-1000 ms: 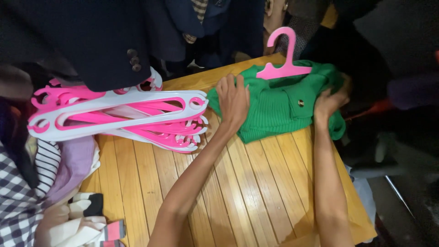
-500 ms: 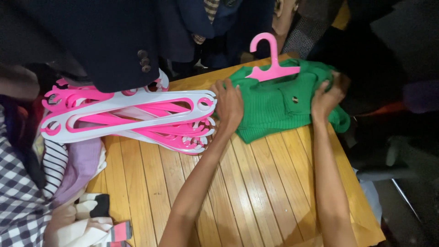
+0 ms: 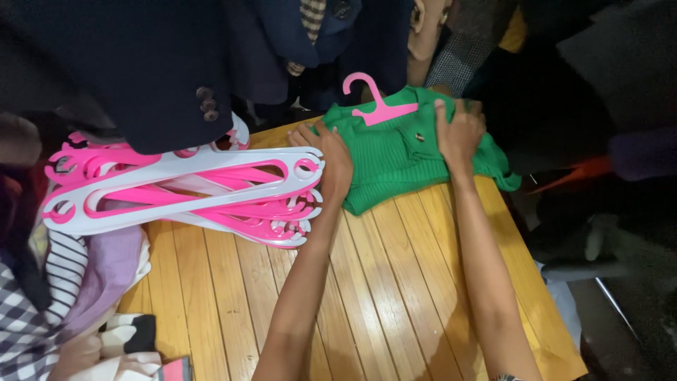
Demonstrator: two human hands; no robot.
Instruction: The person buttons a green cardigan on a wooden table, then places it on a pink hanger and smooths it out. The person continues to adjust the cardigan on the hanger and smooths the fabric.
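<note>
Head view. The left hand [image 3: 326, 152] rests palm-down on the left edge of the green knitted garment [image 3: 395, 166]. Its fingers [image 3: 303, 132] are extended and nearly flat, slightly spread, and press on the knit without closing round it. The heel of this hand lies just beside the stack of pink and white hangers [image 3: 183, 190].

The right hand [image 3: 458, 134] sits on the upper right part of the garment. Its fingers [image 3: 441, 113] are curled downward and bunch a fold of green fabric beneath them. The thumb is hidden; whether the fold is fully clamped cannot be told.

The garment lies flat at the far end of the wooden table [image 3: 395, 282], between the two hands. A pink hanger [image 3: 374, 102] is fitted in its neck. The hook of this hanger points away from the person, toward the dark hanging jackets [image 3: 141, 63]. The garment's long axis therefore runs from the hook end, far from the person, toward the hem at the near side, tilted slightly to the left. One green corner hangs over the right edge of the table.

The hanger stack lies left of the garment, its long axis running across the table. A pile of striped, checked and lilac clothes [image 3: 77, 296] lies left of the table, below the stack.
</note>
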